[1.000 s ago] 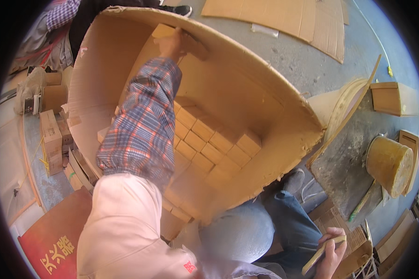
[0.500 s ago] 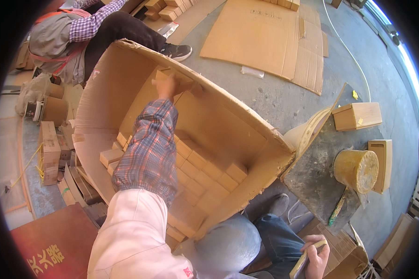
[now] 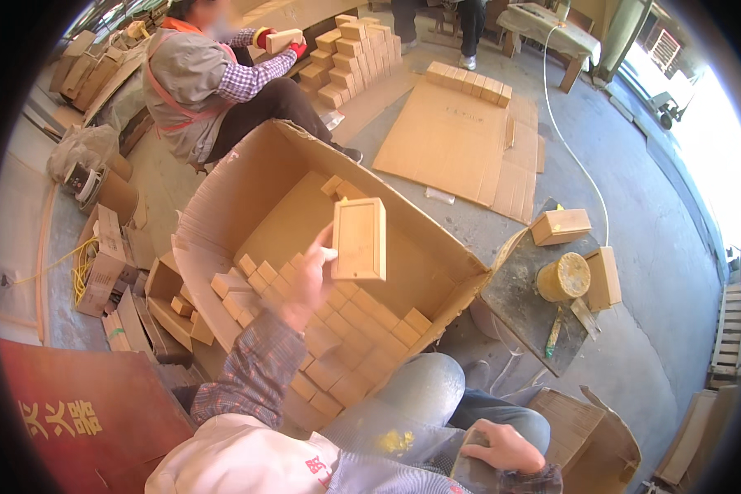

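Centre of frame: the left hand (image 3: 309, 280), fingers clamped on its lower edge, holds a small rectangular pale wooden box (image 3: 359, 240) above the large open cardboard carton (image 3: 222, 198). The box looks light, rigid and smooth; best gripped across opposite side faces. The right hand (image 3: 502, 446), lower right, rests loosely curled on the knee.

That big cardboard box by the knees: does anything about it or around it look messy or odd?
The big cardboard box lies tipped on its side, flaps splayed and crumpled. Yellow smears mark the person's trouser knee. The left hand holds a small wooden box above the neatly stacked rows.
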### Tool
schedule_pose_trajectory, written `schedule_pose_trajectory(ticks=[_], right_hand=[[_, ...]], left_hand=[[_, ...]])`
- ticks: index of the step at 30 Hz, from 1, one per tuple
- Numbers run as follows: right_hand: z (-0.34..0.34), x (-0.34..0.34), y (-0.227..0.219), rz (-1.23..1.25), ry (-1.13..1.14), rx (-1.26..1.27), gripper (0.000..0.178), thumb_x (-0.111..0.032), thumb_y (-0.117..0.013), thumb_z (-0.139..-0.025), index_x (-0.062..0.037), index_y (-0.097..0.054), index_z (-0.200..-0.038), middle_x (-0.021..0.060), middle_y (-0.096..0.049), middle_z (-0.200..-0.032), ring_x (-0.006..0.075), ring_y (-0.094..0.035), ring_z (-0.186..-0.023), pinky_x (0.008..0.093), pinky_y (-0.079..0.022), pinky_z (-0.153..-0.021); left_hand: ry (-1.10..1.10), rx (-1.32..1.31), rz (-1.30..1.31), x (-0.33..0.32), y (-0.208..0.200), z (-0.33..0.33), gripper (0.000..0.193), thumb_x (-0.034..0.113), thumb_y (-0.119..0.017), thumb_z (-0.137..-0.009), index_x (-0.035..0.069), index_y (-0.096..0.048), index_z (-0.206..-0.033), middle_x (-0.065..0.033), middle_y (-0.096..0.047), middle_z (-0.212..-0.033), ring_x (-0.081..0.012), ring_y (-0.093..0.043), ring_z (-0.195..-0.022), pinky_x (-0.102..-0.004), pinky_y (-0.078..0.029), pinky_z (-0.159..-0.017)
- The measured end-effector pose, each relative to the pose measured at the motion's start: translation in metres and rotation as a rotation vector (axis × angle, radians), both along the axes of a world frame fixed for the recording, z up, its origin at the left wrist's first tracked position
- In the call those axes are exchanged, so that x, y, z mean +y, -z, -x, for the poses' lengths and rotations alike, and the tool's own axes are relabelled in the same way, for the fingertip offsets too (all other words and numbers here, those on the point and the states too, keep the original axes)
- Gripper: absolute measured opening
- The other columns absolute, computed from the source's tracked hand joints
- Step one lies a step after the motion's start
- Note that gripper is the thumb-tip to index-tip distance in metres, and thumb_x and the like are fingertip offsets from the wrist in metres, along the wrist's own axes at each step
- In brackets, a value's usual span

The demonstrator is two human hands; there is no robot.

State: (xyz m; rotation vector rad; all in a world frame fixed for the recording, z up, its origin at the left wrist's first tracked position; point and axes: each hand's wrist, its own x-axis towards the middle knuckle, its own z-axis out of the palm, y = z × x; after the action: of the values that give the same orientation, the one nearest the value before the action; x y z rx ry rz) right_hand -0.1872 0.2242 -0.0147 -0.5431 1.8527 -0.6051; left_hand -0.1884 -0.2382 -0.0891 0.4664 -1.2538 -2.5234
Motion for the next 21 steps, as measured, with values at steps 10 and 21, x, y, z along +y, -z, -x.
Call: schedule_pose_trajectory(ticks=[10, 21], right_hand=[[-0.117, -0.007, 0.02, 0.139, -0.225, 0.725, 0.042, -0.045, -0.076, -0.088, -0.005, -0.065, -0.096, 0.0155, -0.068, -0.099, 0.0362, -0.065, -0.099, 0.0493, -0.051, -0.087], [-0.009, 0.032, 0.028, 0.269, 0.64, 0.879, 0.022, -0.02, -0.077, -0.088, -0.004, -0.067, -0.099, 0.0173, -0.068, -0.094, 0.0383, -0.068, -0.087, 0.0479, -0.053, -0.079]], left_hand=[[0.258, 0.03, 0.326, 0.109, -0.109, -0.075, 0.056, 0.017, -0.054, -0.109, -0.002, -0.037, -0.158, -0.0121, -0.053, -0.151, -0.0179, -0.052, -0.137, -0.034, -0.043, -0.114], [0.815, -0.201, 0.352, 0.175, -0.111, -0.114, 0.06, 0.014, -0.058, -0.106, -0.003, -0.037, -0.16, -0.0157, -0.048, -0.158, -0.0215, -0.045, -0.145, -0.0355, -0.036, -0.12]])
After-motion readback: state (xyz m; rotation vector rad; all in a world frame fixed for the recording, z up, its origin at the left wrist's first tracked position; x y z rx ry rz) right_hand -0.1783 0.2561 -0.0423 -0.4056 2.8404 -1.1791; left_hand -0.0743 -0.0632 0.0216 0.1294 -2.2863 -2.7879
